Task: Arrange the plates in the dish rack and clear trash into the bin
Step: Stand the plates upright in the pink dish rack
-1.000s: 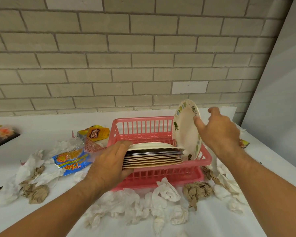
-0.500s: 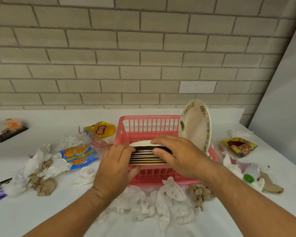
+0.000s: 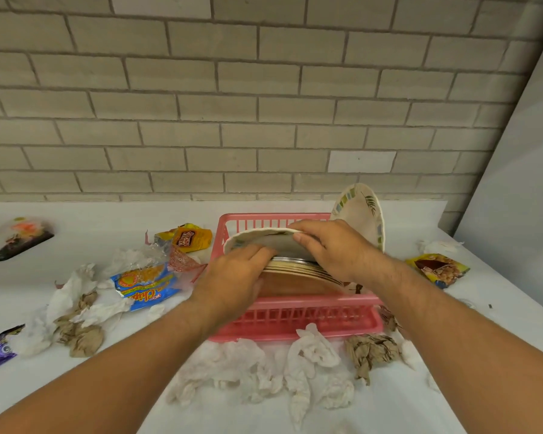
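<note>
As left hand (image 3: 232, 277) grips stack (image 3: 298, 270), right hand (image 3: 333, 249) tilts top plate (image 3: 257, 242).

White table (image 3: 452, 402), pink rack (image 3: 295, 321), trash (image 3: 248, 371).

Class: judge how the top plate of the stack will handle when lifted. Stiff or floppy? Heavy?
The top plate is probably stiff: pinched at one edge by the right hand, it shows no sag above the stack. Its thin rim suggests it is light.

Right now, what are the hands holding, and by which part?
The left hand grips the plate stack at its left edge; the right hand pinches the top plate at its rim.
</note>
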